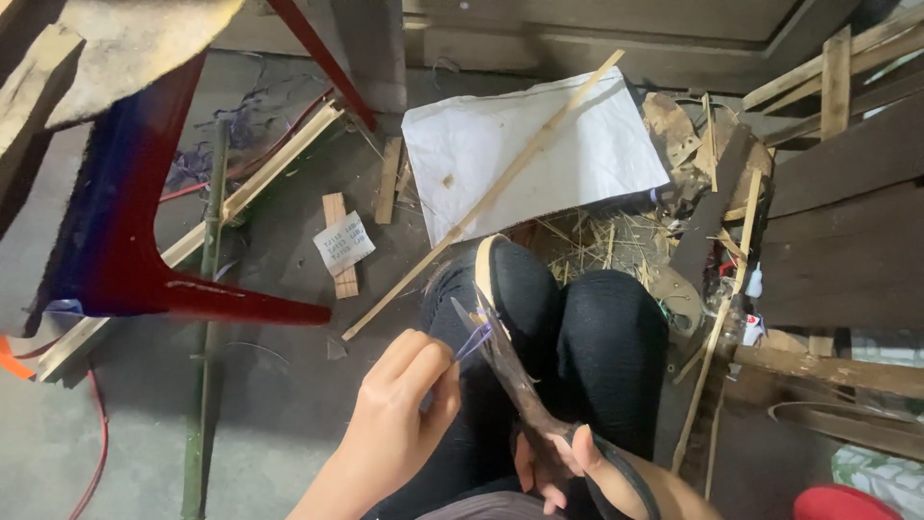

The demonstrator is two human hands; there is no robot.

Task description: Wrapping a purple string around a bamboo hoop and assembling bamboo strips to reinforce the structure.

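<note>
Red chair (144, 260): a red plastic chair stands at the far left on the grey floor (279, 404); one leg runs along the floor toward the middle.
Green pole (204, 327): a thin green bamboo pole lies on the floor just right of the chair, running top to bottom and passing under the chair leg.
Wood bits: a pale slat (250, 188) lies slanted behind the pole; a short wooden block (339, 246) and a small paper slip (345, 243) with writing rest on the floor near it.
Left hand (399, 414): its fingers are curled narrow, the tips pinched on a thin purple strand (472, 337), in front of the black-clad knees (577, 356).
Purple strand: it runs from the left fingertips up to the tip of the blade and touches it.
White sheet (534, 154): it lies flat on the floor beyond the knees, with a long bamboo strip (486, 197) lying slanted across it.
Knife (510, 376): a dark, worn blade, tilted up and to the left over the knees, its tip at the strand.
Right hand (587, 472): it is closed around the knife's handle at the lower edge of the view, thumb over the top.
Straw and scraps (597, 241): loose straw and offcuts lie right of the sheet.
Dark planks (837, 221): dark planks and pale slats stand at the far right.
</note>
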